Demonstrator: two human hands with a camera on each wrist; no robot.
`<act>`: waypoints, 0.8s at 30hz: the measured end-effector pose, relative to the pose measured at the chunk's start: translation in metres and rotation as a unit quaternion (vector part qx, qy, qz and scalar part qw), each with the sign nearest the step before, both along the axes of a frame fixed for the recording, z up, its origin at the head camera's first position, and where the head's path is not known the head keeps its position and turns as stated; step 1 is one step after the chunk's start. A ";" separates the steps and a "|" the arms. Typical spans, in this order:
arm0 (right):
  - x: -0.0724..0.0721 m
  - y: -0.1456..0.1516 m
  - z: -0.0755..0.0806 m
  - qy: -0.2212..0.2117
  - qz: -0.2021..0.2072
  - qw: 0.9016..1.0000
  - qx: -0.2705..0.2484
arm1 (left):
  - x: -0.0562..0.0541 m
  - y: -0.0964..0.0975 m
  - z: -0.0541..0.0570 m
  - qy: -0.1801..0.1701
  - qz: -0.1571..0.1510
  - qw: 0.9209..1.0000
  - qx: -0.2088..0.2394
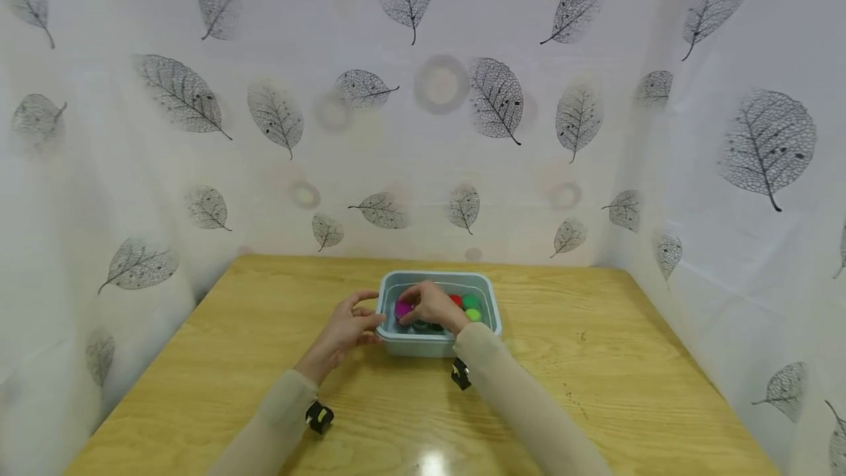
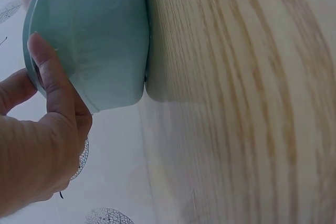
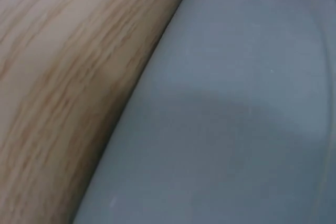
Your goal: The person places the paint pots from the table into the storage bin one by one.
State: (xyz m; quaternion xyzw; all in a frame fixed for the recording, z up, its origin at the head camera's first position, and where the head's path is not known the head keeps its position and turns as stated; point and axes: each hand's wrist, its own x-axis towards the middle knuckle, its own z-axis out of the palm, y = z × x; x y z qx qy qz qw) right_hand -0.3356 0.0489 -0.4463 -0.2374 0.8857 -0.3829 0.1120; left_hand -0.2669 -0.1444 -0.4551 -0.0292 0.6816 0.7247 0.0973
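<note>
A pale blue-green plastic tub (image 1: 423, 347) sits on the table with several small round pieces inside. My left hand (image 1: 346, 329) grips the tub's left rim; in the left wrist view, fingers (image 2: 52, 80) lie along its outer wall. Reaching over the front rim, my right hand (image 1: 432, 305) is down inside the tub. Its thumb and forefinger pinch a magenta round piece (image 1: 402, 309) at the left end. Red (image 1: 456, 300), green (image 1: 471, 302) and lime (image 1: 473, 314) pieces lie to its right. Dark pieces (image 1: 421, 325) are partly hidden below the hand.
The wooden table (image 1: 568, 380) extends around the tub. A white curtain with a leaf print (image 1: 423, 153) hangs behind it and along both sides. Small black devices (image 1: 320, 417) are worn at both wrists. The right wrist view shows only the tub's wall (image 3: 220, 119) and wood.
</note>
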 end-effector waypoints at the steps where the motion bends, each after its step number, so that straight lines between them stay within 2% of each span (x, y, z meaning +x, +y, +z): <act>1: 0.000 0.000 0.000 0.005 0.000 1.000 0.005 | 0.000 0.000 0.000 0.000 -0.001 1.000 0.000; 17: -0.002 0.000 0.002 -0.003 -0.013 1.000 0.025 | -0.002 0.001 0.002 0.002 0.001 1.000 -0.002; 24: 0.003 0.006 0.002 -0.003 -0.006 1.000 -0.016 | -0.002 0.000 0.001 0.002 0.000 1.000 -0.007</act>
